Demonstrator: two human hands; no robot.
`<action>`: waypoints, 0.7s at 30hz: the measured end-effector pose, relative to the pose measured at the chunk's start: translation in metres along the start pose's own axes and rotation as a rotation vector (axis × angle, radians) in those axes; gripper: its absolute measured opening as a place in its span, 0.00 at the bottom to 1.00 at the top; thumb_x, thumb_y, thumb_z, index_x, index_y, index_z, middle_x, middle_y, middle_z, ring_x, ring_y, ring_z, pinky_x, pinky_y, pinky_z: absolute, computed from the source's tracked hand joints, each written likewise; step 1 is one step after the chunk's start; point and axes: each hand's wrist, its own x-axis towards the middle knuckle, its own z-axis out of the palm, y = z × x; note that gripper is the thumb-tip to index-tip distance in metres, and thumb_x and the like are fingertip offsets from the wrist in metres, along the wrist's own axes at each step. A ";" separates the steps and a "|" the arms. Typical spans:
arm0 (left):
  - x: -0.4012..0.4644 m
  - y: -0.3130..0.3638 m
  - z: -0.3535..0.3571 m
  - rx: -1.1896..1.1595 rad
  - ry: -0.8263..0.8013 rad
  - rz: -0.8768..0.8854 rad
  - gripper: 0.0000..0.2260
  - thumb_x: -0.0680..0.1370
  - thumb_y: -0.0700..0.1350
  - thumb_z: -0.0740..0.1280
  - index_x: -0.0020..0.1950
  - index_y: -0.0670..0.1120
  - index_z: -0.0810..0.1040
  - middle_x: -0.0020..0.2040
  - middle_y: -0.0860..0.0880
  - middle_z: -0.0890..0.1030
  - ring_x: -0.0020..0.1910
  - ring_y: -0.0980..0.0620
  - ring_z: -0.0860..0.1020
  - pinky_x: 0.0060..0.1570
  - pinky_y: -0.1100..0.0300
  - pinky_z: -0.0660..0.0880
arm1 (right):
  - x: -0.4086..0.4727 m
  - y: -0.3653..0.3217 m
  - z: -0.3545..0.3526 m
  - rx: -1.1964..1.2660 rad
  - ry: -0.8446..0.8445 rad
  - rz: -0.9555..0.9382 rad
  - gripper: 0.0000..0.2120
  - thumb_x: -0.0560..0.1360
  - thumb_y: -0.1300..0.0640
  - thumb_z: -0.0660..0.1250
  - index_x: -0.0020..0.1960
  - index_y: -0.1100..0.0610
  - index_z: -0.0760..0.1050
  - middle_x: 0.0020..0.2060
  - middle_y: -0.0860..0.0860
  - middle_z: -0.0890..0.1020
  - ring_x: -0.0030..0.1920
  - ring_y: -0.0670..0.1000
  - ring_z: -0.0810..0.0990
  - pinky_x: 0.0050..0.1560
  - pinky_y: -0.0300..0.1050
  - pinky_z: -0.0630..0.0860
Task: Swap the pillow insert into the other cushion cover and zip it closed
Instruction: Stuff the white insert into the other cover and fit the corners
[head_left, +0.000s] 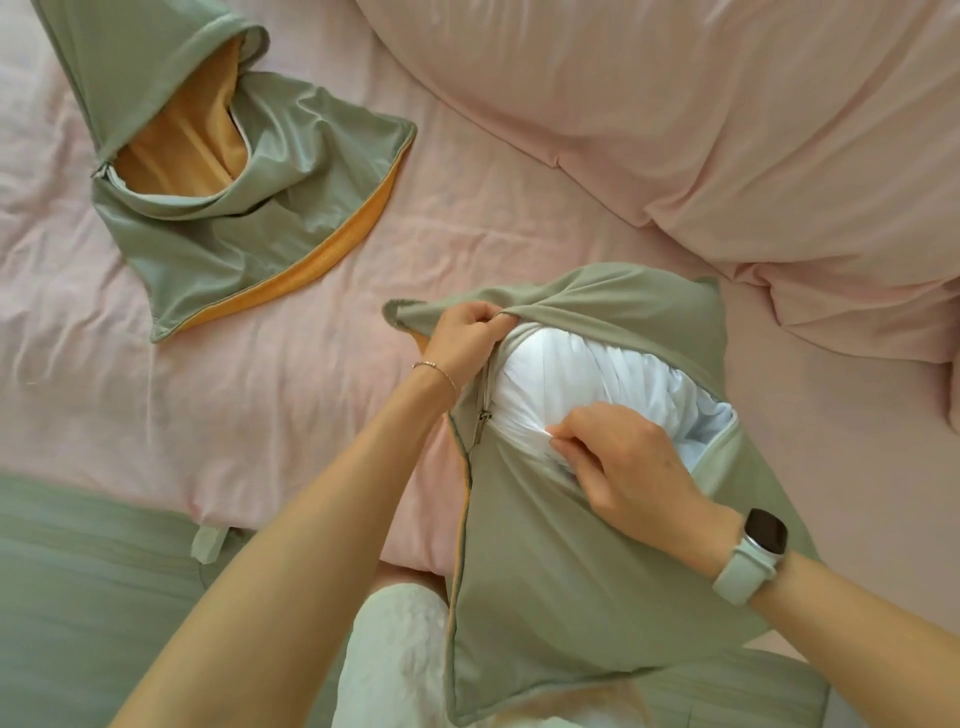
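A sage green cushion cover (582, 561) lies in front of me on the bed, its zip open at the top. The white pillow insert (571, 371) bulges out through the opening. My left hand (465, 332) grips the cover's upper edge beside the opening. My right hand (623, 457) pinches a fold of the white insert at the lower lip of the opening. The zip slider (484, 415) hangs on the cover's left seam. A second cover (249, 208), green with an orange lining, lies flat and unzipped at the upper left.
Everything rests on a pink sheet (311, 395). A bulky pink duvet (727, 130) is piled at the upper right. A green blanket (93, 582) covers the lower left. White fluffy fabric (395, 649) shows under my arms.
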 end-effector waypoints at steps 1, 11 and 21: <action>-0.001 -0.003 -0.001 -0.111 -0.059 -0.056 0.11 0.77 0.40 0.64 0.34 0.45 0.73 0.31 0.48 0.72 0.33 0.52 0.69 0.34 0.60 0.65 | 0.003 -0.005 -0.001 0.013 0.034 0.009 0.12 0.75 0.55 0.60 0.37 0.60 0.74 0.30 0.50 0.74 0.31 0.51 0.71 0.32 0.46 0.70; -0.008 0.003 0.009 -0.076 -0.220 -0.011 0.11 0.75 0.40 0.67 0.33 0.45 0.72 0.29 0.49 0.72 0.27 0.57 0.69 0.28 0.65 0.65 | 0.024 -0.003 0.008 -0.279 0.093 0.218 0.07 0.71 0.56 0.63 0.38 0.58 0.68 0.26 0.50 0.72 0.25 0.55 0.72 0.26 0.40 0.58; -0.005 -0.010 0.015 0.082 0.003 -0.076 0.15 0.75 0.43 0.67 0.28 0.48 0.71 0.23 0.52 0.69 0.26 0.55 0.65 0.28 0.62 0.63 | -0.019 -0.015 0.016 0.084 -0.007 0.072 0.15 0.69 0.66 0.57 0.36 0.49 0.55 0.28 0.43 0.59 0.29 0.46 0.56 0.31 0.35 0.56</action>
